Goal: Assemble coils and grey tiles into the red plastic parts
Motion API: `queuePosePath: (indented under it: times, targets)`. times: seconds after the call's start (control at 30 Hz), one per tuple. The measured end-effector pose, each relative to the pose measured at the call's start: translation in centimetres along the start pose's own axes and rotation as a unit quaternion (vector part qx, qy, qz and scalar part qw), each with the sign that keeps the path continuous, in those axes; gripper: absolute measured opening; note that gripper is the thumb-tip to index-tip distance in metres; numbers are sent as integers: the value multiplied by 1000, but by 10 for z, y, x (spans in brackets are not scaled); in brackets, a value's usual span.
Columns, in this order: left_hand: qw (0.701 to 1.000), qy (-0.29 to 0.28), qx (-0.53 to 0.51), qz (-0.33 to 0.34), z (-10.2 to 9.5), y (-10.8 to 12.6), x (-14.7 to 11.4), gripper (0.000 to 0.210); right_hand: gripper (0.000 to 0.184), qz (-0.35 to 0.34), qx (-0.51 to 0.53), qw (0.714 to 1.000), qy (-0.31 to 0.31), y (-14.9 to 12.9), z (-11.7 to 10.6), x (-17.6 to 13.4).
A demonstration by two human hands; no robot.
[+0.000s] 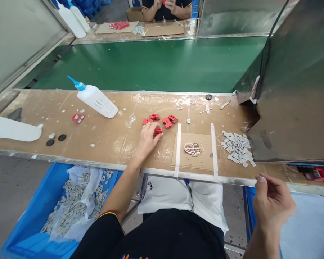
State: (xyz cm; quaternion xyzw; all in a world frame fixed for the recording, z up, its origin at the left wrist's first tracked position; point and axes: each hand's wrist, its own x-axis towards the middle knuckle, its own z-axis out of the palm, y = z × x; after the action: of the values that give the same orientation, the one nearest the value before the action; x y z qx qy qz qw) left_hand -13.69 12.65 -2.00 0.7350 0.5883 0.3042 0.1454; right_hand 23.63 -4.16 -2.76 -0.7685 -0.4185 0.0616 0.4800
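My left hand point(148, 139) reaches over the bench, its thumb and fingers closed around a small red plastic piece point(158, 131). Close by lie more red pieces point(166, 122), some with grey parts in them; one is partly hidden by my fingers. My right hand point(274, 201) is off the bench's front edge at the right, its fingers loosely curled and nothing visible in them. Beneath it is a blue bin lined with a pale sheet point(307, 223). Nearest to it on the bench are a pile of small grey tiles point(239, 147) and a row of red pieces point(322, 174).
A white bottle with blue nozzle point(97, 100) lies left, near a red piece point(78, 118) and another white bottle point(14, 127). Cardboard point(199, 163) holds metal rings. Beyond runs a green conveyor belt point(156, 64); a co-worker point(166, 10) sits opposite. A metal housing point(294, 90) stands right.
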Motion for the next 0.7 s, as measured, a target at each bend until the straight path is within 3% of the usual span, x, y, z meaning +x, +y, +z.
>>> queuePosePath:
  times: [0.07,0.17,0.33,0.4,0.47,0.7]
  targets:
    - [995,2,-99,-22,0,0,-6,31,38,-5,17,1000,-19,-9,4,-2]
    - [964,-2,-260,-63,-3,6,-21,37,31,-46,33,996,-68,-26,16,-4]
    - [867,-31,-475,-147,7,34,-51,36,20,-155,73,947,-272,-64,55,-1]
    - [823,-61,-539,-170,17,45,-62,38,20,-174,88,929,-313,-76,72,1]
    - [796,-95,-569,-181,26,52,-71,37,19,-178,101,921,-331,-84,85,2]
    - [799,-178,-552,-157,33,54,-80,31,16,-155,125,919,-339,-87,108,6]
